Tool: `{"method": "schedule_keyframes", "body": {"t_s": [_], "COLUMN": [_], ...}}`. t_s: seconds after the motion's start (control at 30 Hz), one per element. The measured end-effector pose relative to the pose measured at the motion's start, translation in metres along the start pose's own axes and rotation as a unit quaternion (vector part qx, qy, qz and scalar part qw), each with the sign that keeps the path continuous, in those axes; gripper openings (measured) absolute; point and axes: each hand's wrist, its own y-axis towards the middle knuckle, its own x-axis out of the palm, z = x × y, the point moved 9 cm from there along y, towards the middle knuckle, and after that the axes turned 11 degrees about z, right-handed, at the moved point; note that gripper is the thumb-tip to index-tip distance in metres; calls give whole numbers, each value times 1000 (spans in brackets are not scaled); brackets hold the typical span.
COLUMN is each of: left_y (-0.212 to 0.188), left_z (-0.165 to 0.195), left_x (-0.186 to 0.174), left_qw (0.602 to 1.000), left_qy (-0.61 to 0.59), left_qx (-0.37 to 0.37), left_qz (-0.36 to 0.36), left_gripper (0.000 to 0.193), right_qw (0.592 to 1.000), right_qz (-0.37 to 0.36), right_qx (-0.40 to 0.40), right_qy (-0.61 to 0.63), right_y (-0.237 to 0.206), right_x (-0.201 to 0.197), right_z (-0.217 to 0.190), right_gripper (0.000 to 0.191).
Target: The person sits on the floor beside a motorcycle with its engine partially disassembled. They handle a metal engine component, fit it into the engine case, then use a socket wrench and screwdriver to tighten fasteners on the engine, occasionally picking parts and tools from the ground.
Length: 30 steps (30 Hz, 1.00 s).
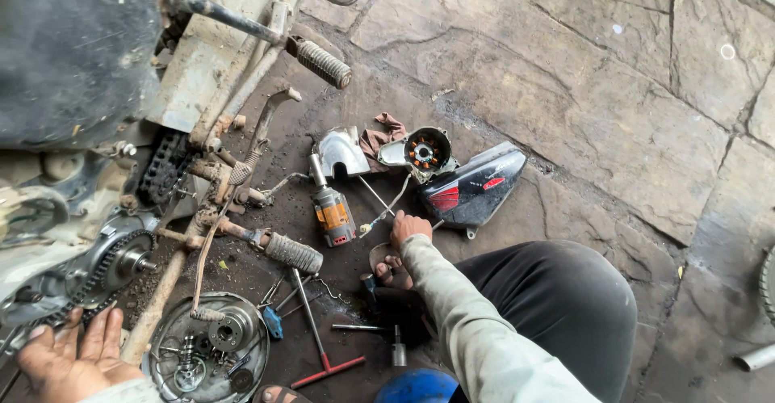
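- left hand (69, 360) spread flat, palm up, beside the chain (97, 278) on the engine sprocket
- right hand (408, 227) closed on a thin rod (378, 201) on the floor, near the orange impact driver (333, 213)
- rod looks light, stiff, probably greasy; hold it mid-shaft

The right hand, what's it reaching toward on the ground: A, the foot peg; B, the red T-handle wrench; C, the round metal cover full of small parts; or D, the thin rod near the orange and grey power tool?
D: the right hand is stretched out with its fingers at the thin rod, right beside the orange and grey power tool.
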Motion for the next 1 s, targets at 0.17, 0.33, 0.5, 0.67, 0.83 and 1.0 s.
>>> {"method": "schedule_keyframes", "body": {"t_s": [0.17, 0.33, 0.5, 0.67, 0.83, 1.0], "left_y": [-16, -21, -14, -20, -38, -56], "left_z": [23, 31, 35, 47, 69, 85], "left_x": [8, 4, 14, 9, 13, 13], "left_qw": [999, 997, 999, 1000, 1000, 999], "left_qy": [-22, 44, 20, 6, -2, -12], "left_qx": [13, 3, -22, 5, 12, 5], "left_qz": [25, 69, -10, 4, 22, 44], "left_gripper": [44, 42, 44, 42, 43, 42], "right_qw": [998, 987, 965, 973, 976, 899], "right_qz": [-9, -48, -130, -210, -8, -173], "right_qx": [-51, -117, -164, -62, -117, -69], "right_qy": [-18, -94, -158, -73, 183, 396], "right_y": [1, -3, -55, -141, -226, -332], "right_x": [-24, -57, -103, -143, -170, -130], "right_z": [-20, -34, -51, -56, -66, -61], "right_gripper": [18, 26, 29, 34, 45, 24]}}
